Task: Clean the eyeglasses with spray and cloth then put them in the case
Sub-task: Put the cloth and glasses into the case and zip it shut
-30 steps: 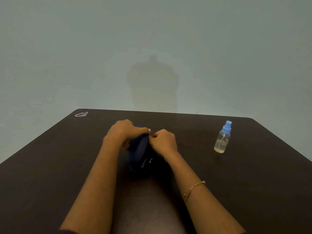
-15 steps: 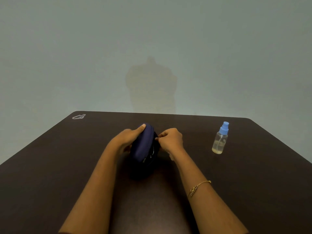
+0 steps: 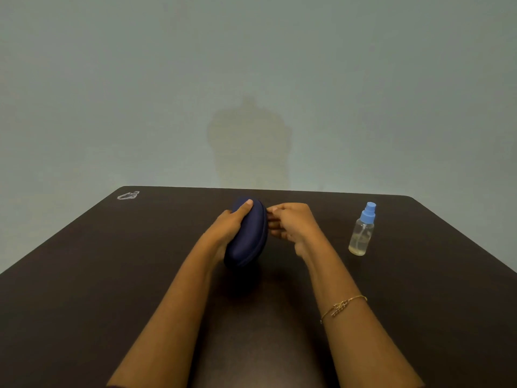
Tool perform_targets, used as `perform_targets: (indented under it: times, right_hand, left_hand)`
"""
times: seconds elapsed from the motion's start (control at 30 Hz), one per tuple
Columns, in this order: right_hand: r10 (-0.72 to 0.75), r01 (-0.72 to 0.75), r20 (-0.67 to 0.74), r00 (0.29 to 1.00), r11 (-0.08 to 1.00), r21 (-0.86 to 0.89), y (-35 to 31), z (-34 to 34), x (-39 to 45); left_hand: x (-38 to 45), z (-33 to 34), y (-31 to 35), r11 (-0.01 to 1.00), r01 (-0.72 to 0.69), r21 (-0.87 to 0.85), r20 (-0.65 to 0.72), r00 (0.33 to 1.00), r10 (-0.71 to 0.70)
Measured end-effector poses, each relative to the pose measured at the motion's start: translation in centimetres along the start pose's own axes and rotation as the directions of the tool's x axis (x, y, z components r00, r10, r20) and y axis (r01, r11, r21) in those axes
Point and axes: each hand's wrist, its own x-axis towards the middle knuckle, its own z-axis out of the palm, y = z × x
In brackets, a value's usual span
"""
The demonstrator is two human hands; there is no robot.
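A dark blue oval zip case (image 3: 247, 236) stands on its edge at the middle of the dark table (image 3: 112, 275). My left hand (image 3: 233, 222) grips its left side, thumb on the top. My right hand (image 3: 291, 222) is at the case's right edge near the top, fingertips pinched against the seam; I cannot tell if they hold the zip pull. The case looks closed. No eyeglasses or cloth are visible. A small clear spray bottle (image 3: 361, 233) with a blue nozzle stands upright to the right, apart from my hands.
A small clear plastic wrapper (image 3: 128, 195) lies at the table's far left corner. The table's far edge meets a plain pale wall. A gold bracelet (image 3: 342, 305) is on my right wrist.
The case has been turned up onto its edge and shifted a little away from me. My right hand has moved along the seam to the upper right edge.
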Motion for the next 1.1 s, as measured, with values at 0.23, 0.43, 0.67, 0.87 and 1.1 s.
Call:
perform_targets:
  times: [0.23, 0.43, 0.67, 0.87, 1.1]
  right_hand:
    - [0.312, -0.32, 0.071, 0.947, 0.909, 0.267, 1.7, -2.1, 0.8]
    - [0.318, -0.394, 0.235, 0.919, 0.784, 0.479, 2.9, -2.7, 1.5]
    - [0.285, -0.394, 0.279, 0.917, 0.759, 0.518, 2.7, -3.0, 1.7]
    - [0.294, -0.353, 0.196, 0.935, 0.797, 0.49, 3.2, -2.9, 2.2]
    - [0.256, -0.256, 0.076, 0.964, 0.806, 0.534, 3.6, -2.7, 2.5]
  left_hand:
    - [-0.6, 0.8, -0.1, 0.997, 0.071, -0.036, 0.234, 0.97, -0.061]
    - [-0.8, 1.2, -0.1, 0.995, 0.102, 0.016, 0.308, 0.946, -0.102]
    - [-1.1, 1.6, -0.3, 0.991, 0.098, 0.089, 0.353, 0.927, -0.123]
    - [-1.3, 1.5, -0.6, 0.99, 0.107, 0.095, 0.37, 0.919, -0.135]
    - [-1.6, 1.4, -0.7, 0.99, 0.119, 0.079, 0.362, 0.922, -0.14]
